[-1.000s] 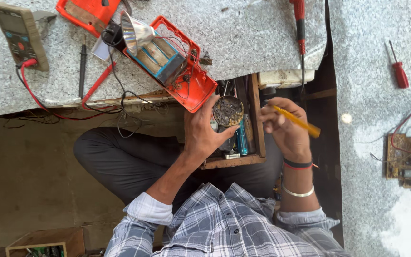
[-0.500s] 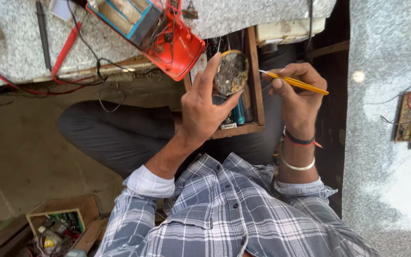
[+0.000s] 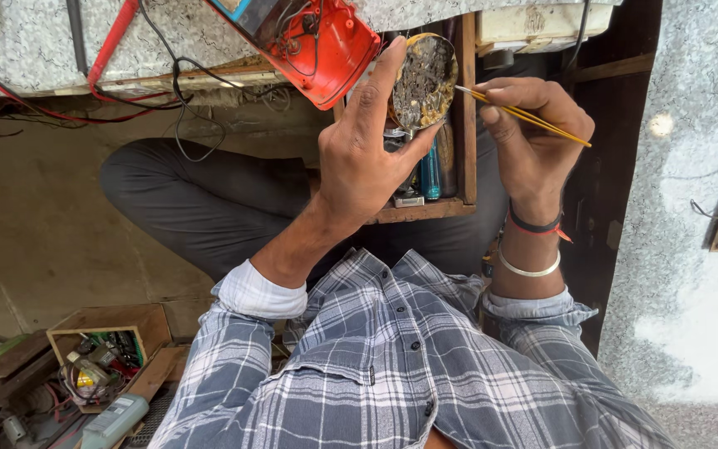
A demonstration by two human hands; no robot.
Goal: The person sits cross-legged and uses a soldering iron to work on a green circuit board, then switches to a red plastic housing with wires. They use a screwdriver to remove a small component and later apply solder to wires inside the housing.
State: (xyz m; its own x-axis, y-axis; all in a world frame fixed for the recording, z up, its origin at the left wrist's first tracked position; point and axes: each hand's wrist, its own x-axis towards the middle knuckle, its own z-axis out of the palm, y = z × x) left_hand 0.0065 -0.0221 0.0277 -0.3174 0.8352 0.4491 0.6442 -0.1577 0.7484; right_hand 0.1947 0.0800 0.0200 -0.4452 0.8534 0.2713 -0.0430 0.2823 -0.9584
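A small round tin (image 3: 423, 79), its inside crusted with dark residue, is held up by the left hand (image 3: 367, 154) at about twelve o'clock in the head view. It is pinched by the rim between the thumb at the lower edge and the raised fingers behind the upper edge, so the open face is turned toward the right hand, seemingly to keep the contents within reach of a tool. The left grip is closed only as far as the tin's width demands; the palm is kept clear of it.

A thin yellow stick (image 3: 525, 116) is held in the right hand (image 3: 533, 141), at about one o'clock, pen-fashion between thumb and fingertips. The right grip is clenched tightly on the shaft, near its forward part, apparently for fine control. The tip is laid against the tin's right edge, while the tail points away toward three o'clock.

Directly beneath the tin, an open wooden drawer (image 3: 463, 141) is seen, with a blue-handled tool (image 3: 430, 170) lying in it. At eleven o'clock, an opened red casing (image 3: 326, 58) with loose wires overhangs the edge of the speckled worktop (image 3: 10, 41). At eight o'clock, on the floor, a wooden box (image 3: 105, 320) of small parts stands.
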